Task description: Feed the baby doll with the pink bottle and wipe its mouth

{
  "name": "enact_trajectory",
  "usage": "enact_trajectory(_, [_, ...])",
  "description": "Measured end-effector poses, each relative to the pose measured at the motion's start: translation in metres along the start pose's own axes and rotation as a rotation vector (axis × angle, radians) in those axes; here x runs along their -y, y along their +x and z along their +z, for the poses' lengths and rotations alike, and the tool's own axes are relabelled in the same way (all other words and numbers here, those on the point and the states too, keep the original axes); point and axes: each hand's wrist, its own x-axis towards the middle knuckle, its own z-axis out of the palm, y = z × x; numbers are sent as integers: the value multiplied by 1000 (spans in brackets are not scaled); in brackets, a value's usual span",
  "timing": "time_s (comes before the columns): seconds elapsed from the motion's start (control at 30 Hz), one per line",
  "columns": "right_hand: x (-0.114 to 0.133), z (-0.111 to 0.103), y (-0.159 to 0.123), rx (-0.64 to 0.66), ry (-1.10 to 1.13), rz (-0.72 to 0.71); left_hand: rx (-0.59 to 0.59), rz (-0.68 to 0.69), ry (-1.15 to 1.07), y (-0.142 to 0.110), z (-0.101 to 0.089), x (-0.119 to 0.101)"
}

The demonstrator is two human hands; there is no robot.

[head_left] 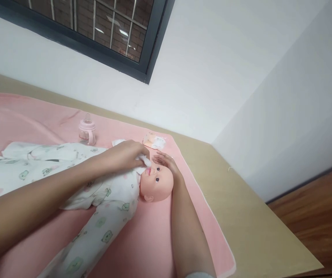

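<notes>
A baby doll (157, 185) in a white printed outfit (108, 193) lies on its back on a pink blanket (154, 235), its head towards the right. My left hand (132, 154) reaches across its chest and pinches a white wipe (145, 160) against the doll's mouth and chin. Around the far side of the doll's head curves my right hand (166, 160), fingers stretched out and resting by the cheek. The doll's far cheek and ear are hidden behind my hands.
Beyond the doll stand a pink baby bottle (87, 131) with a handle and a small soft packet (154, 141). The wooden tabletop (226, 193) shows along the blanket's right side. White walls (197, 77) and a dark-framed window (145, 69) border the far side.
</notes>
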Motion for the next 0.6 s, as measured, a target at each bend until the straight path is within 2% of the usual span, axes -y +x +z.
enact_trajectory(0.6, [-5,-5,4,3,-1,0,-56,-1,-25,1,3,-6])
